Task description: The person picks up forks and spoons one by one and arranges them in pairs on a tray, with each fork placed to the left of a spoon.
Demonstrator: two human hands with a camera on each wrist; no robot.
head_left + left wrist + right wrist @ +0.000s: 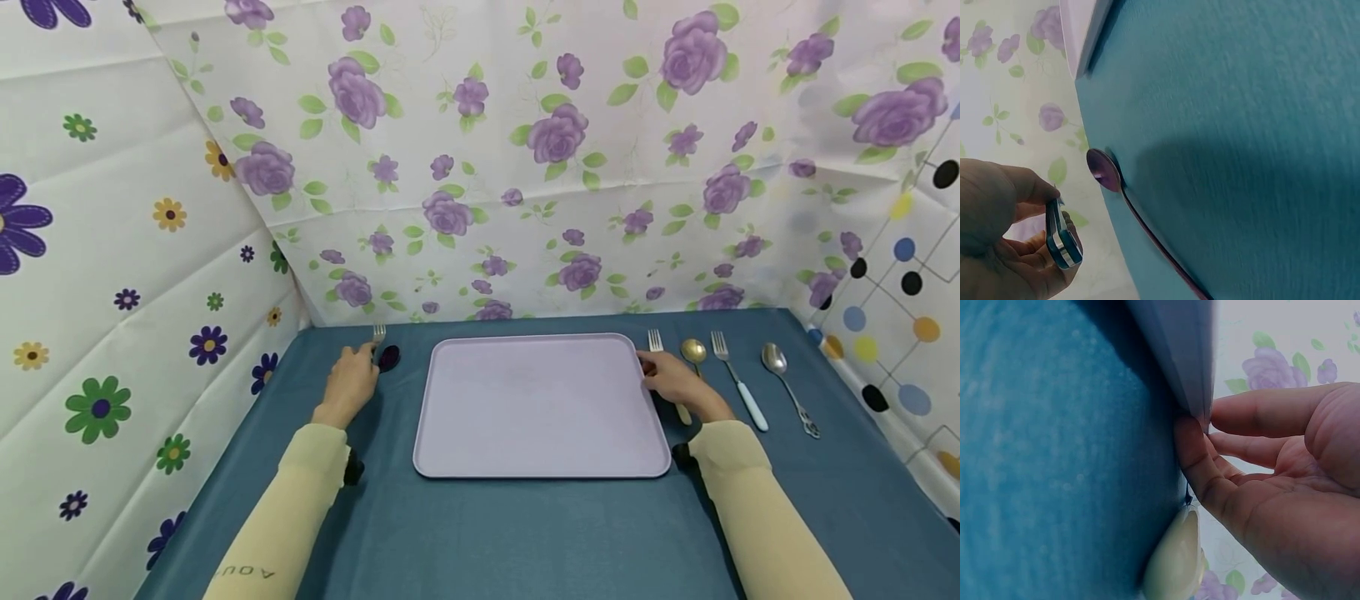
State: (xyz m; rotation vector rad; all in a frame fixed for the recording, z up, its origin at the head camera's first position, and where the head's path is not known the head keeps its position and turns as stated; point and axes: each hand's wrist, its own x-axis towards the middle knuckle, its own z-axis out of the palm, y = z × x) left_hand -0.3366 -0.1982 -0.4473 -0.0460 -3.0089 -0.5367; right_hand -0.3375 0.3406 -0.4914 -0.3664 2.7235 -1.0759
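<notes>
At the left of the table, my left hand [349,382] pinches a silver fork [379,333], its tines pointing away. The left wrist view shows the end of its handle [1063,240] between thumb and fingers. Close beside it lies a dark purple spoon [389,358] with a long thin handle. A pale lilac rectangular tray [540,408] lies flat in the middle. My right hand [675,382] pinches the tray's right rim [1194,362] between thumb and fingers. Partly hidden under that hand is a fork [656,340] with a cream handle [1175,556].
Right of the tray lie a gold spoon [693,351], a white-handled fork [740,385] and an ornate silver spoon [787,385]. A blue cloth [525,533] covers the table. Flower-patterned sheets [480,167] rise behind and at the left, a dotted one [911,333] at the right.
</notes>
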